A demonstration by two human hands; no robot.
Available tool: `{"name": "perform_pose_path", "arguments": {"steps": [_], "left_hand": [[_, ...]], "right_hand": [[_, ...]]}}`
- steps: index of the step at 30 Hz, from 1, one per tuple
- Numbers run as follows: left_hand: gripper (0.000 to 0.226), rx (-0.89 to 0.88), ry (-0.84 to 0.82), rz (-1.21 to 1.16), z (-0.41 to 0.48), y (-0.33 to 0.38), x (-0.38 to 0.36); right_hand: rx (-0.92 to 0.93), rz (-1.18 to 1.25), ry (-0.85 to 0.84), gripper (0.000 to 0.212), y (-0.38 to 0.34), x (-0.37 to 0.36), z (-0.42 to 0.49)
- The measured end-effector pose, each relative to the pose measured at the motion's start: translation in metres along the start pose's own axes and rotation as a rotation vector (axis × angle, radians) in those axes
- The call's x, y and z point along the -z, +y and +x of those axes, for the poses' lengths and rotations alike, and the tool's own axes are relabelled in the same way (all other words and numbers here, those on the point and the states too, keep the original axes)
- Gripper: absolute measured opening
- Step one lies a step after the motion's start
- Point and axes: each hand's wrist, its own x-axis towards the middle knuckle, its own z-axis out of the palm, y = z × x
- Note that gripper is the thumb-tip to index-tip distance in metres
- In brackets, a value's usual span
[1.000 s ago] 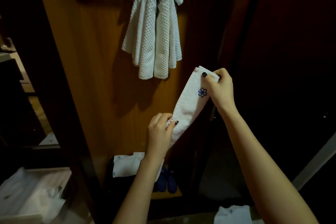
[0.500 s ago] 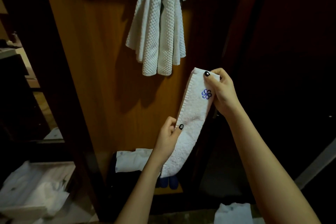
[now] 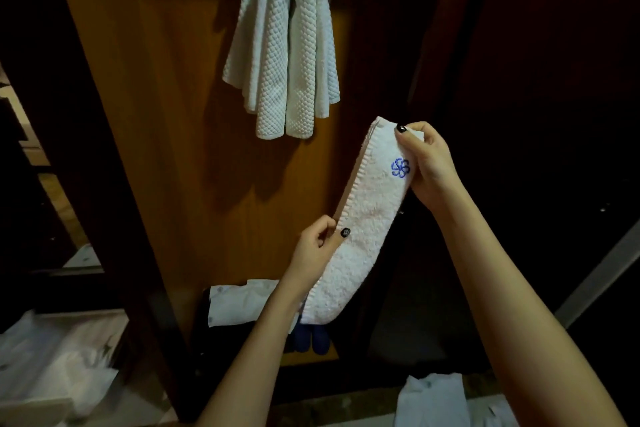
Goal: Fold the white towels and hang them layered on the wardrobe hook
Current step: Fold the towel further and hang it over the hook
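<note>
**Two hands hold one folded towel under the hanging ones**

One towel is in work at this moment. The folded towel [image 3: 367, 225] is a long narrow strip, held in the air in front of the wardrobe panel [image 3: 166, 149]. It runs slanted from about 2 o'clock of the picture centre down to about 6 o'clock, and its lower end hangs free. A blue emblem [image 3: 400, 168] sits near its upper end.

The right hand [image 3: 429, 163], near 3 o'clock, pinches the upper end of the strip between the thumb and the curled fingers. The left hand [image 3: 315, 246], at 6 o'clock, grips the left edge of the strip around the middle, with the thumb on the front face and the fingers curled behind.

At 12 o'clock the hanging towels [image 3: 284, 55] are draped in layers, well above the strip and not touching it. The hook is hidden under them.

In my judgement the folding of this towel is almost finished, and the step in hand is to straighten the strip. The next move calls for lifting it toward 12 o'clock and laying it over the top of the hanging towels, so that both ends fall evenly. The risk is that the fold opens during the lift, or that the layers already there slip off.
</note>
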Motion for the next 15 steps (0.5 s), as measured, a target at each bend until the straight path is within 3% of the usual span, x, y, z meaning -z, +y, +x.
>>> {"name": "perform_pose_path", "arguments": {"steps": [4,10,15], "left_hand": [[0.029,0.006,-0.048,0.035,-0.005,-0.016,0.000],[0.012,-0.013,0.066,0.121,-0.017,-0.033,-0.003],[0.031,-0.022,0.014,0.236,-0.025,-0.046,-0.001]], "right_hand": [[-0.024,-0.019,0.146,0.017,0.002,0.010,0.006],[-0.024,0.048,0.292,0.019,0.006,0.014,0.013],[-0.014,0.089,0.375,0.020,0.006,0.013,0.022]]}}
